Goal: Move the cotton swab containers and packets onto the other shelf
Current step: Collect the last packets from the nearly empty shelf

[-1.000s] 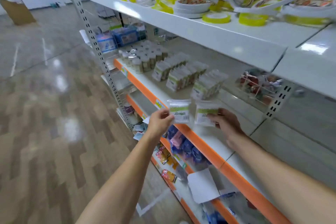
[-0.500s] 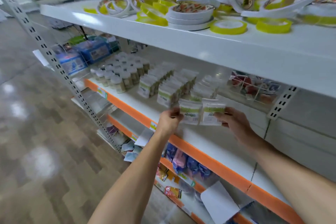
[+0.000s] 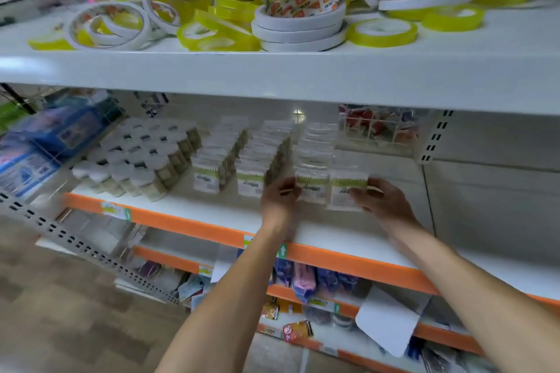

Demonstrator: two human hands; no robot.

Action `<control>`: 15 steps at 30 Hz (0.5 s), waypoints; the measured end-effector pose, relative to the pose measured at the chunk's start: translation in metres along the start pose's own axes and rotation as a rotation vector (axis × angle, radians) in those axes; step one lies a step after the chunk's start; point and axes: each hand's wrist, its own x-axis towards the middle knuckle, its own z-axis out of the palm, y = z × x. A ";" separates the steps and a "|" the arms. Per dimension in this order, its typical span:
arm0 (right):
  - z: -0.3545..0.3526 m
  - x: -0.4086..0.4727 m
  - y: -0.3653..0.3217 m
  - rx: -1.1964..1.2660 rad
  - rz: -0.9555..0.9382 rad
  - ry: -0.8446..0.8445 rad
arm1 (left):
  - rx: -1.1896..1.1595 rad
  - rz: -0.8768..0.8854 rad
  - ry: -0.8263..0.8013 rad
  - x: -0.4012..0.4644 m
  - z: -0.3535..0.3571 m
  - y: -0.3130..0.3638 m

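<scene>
My left hand (image 3: 280, 195) pinches a clear cotton swab packet with a green label (image 3: 312, 188). Beside it, my right hand (image 3: 380, 198) grips a second matching packet (image 3: 344, 191). Both packets stand upright just above the white, orange-edged shelf (image 3: 212, 215), at the front of the rightmost packet row. Rows of the same packets (image 3: 230, 157) stand to the left. Round cotton swab containers with white lids (image 3: 136, 157) are clustered further left on the same shelf.
The white shelf above (image 3: 303, 76) carries piles of white and yellow tape rolls (image 3: 297, 18). A wire basket of small goods (image 3: 378, 127) hangs behind the packets. Blue packs (image 3: 45, 136) sit at far left. Lower orange-edged shelves (image 3: 333, 291) hold mixed packets. Bare shelf lies to the right.
Both hands have carried their packets up and inward from the shelf's front edge to the front of the rightmost row. The view has swung closer to the shelf.
</scene>
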 end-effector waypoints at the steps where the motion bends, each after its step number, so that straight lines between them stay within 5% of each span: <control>1: 0.001 -0.002 0.000 0.003 0.004 0.023 | 0.003 0.000 0.007 0.002 0.001 0.000; 15: 0.058 -0.021 0.007 -0.082 -0.055 0.111 | -0.120 0.057 0.017 -0.013 -0.002 -0.004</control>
